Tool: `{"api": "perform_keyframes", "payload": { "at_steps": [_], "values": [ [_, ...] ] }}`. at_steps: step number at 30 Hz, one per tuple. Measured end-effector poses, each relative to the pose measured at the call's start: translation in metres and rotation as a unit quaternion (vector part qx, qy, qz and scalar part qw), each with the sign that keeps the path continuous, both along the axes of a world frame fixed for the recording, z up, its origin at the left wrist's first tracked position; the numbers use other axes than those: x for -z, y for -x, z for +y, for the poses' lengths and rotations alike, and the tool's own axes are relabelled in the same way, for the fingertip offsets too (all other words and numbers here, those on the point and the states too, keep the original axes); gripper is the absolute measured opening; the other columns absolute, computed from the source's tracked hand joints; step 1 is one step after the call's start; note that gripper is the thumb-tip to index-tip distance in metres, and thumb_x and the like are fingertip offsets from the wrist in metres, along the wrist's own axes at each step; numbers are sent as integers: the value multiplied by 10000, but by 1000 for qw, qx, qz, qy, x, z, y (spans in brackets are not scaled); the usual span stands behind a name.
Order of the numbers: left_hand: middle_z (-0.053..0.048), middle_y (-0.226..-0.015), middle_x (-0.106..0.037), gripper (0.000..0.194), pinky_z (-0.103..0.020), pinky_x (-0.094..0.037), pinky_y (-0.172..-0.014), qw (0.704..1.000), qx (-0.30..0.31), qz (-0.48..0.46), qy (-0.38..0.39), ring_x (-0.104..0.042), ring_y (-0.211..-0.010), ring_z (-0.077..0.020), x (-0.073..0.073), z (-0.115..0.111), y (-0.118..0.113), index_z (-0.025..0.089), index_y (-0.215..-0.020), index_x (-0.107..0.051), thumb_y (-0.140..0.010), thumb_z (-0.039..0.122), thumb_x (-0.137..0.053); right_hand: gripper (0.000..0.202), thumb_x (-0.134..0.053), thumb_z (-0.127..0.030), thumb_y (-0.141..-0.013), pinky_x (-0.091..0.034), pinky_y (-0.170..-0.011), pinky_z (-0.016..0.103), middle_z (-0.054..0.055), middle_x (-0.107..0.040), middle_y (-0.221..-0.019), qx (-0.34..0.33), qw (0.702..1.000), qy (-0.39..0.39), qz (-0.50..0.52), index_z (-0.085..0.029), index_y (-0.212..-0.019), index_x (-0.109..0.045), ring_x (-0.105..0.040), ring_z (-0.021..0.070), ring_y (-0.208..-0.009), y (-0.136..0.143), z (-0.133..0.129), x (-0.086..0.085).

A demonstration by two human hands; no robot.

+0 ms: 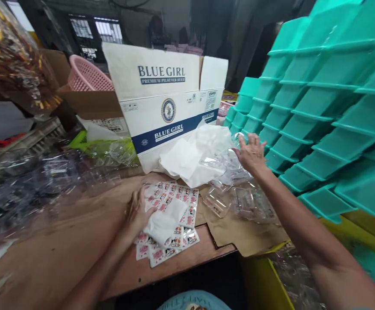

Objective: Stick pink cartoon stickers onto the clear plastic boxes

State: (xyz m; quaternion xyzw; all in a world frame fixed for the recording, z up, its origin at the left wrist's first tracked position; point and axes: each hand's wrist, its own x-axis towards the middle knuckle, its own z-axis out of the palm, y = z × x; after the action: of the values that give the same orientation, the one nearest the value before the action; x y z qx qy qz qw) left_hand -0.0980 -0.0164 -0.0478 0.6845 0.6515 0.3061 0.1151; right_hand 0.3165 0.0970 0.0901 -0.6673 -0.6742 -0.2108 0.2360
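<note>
Several sheets (190, 198) are touched on the worktop (71, 245) by the left hand (138, 213), its thumb spread from its fingers, while the right hand (252, 154) is held with fingers spread near clear boxes (218, 202). Creases are best avoided by flat, light pressure, and dents by gentle contact.

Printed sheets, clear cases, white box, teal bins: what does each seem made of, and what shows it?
Printed sheets: perhaps coated paper; thin, some shine.
Clear cases: probably rigid plastic; transparent, bright glints.
White box: cardboard, fairly matt; creased flap.
Teal bins: apparently smooth moulded plastic; even colour, sheen.
</note>
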Motion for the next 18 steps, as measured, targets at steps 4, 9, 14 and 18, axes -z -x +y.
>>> {"api": "perform_keyframes", "payload": {
  "at_steps": [4,9,14,18],
  "values": [
    [-70,-1067,-597,772,-398,-514,-862,998,-14,-63,28,-630,-935,-235,4,1,-1,206,-1409,-326,-750,262,-723,489,-493,-381,-996,-368,-1063,571,258,-487,-1409,-205,975,36,72,-90,-1388,-520,-449,363,-1306,76,-31,30],
    [40,-736,-579,578,-316,-489,-763,993,-8,-112,46,-601,-725,-176,15,-2,0,207,-1297,-432,-782,244,-692,304,-442,-332,-1026,-491,-949,378,125,-672,-1116,-369,903,199,96,-161,-1093,-684,-620,222,-1024,186,-83,69],
    [-81,-1135,-571,704,-356,-490,-861,993,-20,-108,39,-608,-859,-189,13,5,8,211,-1367,-460,-744,357,-753,376,-698,-315,-867,-424,-963,581,258,-635,-1147,-319,899,283,97,-60,-1136,-634,-554,398,-1131,236,-80,99],
    [-71,-1014,-597,587,-396,-465,-937,988,3,-132,78,-605,-1001,-268,4,20,16,172,-1123,-644,-597,320,-858,494,-769,-203,-764,-429,-942,526,260,-634,-1192,-300,883,335,137,-66,-1206,-597,-557,393,-1145,246,-69,109]
  ]
}}
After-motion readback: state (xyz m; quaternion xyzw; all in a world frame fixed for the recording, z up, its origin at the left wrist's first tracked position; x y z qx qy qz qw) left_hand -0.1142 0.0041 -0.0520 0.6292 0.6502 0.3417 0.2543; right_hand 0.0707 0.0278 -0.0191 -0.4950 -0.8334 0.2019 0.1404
